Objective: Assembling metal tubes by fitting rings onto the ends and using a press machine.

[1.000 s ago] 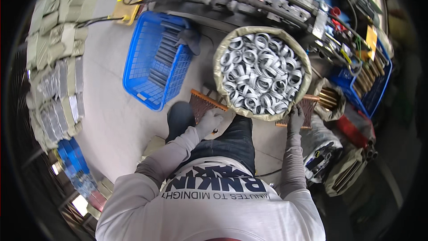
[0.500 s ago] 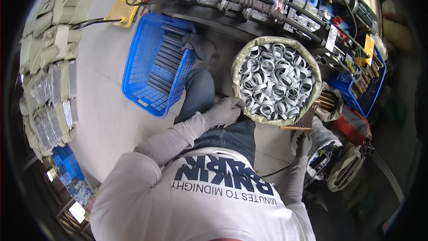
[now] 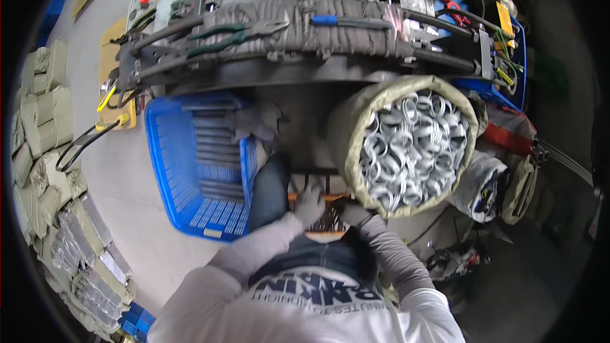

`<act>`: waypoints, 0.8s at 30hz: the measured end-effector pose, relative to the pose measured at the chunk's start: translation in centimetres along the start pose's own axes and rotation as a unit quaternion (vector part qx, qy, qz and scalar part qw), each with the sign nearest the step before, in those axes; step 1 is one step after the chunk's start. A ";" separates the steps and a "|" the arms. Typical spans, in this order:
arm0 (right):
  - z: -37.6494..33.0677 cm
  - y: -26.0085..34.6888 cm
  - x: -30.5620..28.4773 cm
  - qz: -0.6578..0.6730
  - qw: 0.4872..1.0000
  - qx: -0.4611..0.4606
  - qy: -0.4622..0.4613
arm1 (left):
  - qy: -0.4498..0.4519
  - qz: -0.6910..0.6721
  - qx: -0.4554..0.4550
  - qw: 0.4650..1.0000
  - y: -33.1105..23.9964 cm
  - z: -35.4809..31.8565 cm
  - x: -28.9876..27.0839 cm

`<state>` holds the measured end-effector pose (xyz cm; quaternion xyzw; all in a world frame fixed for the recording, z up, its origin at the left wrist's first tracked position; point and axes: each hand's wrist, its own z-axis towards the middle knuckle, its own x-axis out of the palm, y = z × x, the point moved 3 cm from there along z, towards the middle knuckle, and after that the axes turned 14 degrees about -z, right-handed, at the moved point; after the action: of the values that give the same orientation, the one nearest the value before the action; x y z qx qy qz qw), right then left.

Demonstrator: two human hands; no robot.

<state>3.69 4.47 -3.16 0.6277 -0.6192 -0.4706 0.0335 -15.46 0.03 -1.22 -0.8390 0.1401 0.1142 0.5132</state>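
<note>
A small stool-like frame with orange edges and a dark woven panel sits low between my thighs, partly hidden. My left hand, in a grey glove, is closed at its left side. At its right side, my right hand is closed too, its fingers dark and partly hidden. Just beyond the right hand stands a tall woven sack with a rolled rim, full of shiny metal rings. To the left of my leg, a blue plastic basket holds several dark grey tubes or rods.
Ahead runs a bench bar wrapped in grey cloth, with green-handled pliers and a blue marker pen on it. A grey glove hangs on the basket's rim. Wrapped packages are stacked at left; more sacks stand at right.
The woven frame has come from right of the ring sack to between my thighs. My right hand has moved in with it, and my left hand has left the sack's rim. The view has shifted.
</note>
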 end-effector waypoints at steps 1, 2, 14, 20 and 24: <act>1.1 1.2 1.1 0.042 0.995 -0.085 -0.039 | -0.015 -0.010 0.047 0.999 -0.4 -1.8 0.2; 2.3 0.5 2.9 -0.050 0.994 -0.047 -0.084 | -0.013 -0.021 0.070 0.997 -1.5 -2.5 -0.3; -8.7 15.8 9.1 0.105 0.954 0.097 -0.262 | -0.114 -0.093 -0.018 0.989 -2.0 -18.2 -4.3; -5.0 11.1 5.7 0.021 0.983 0.019 -0.184 | -0.147 -0.231 -0.028 0.961 -4.6 -9.8 -6.0; -6.6 0.9 5.8 -0.065 0.988 -0.036 -0.136 | -0.256 -0.417 -0.008 0.872 -5.8 12.0 -13.0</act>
<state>5.92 -4.02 -2.13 0.5951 -0.5587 -0.5746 -0.0596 -26.19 14.83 2.58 -0.7647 -0.3603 0.1016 0.5245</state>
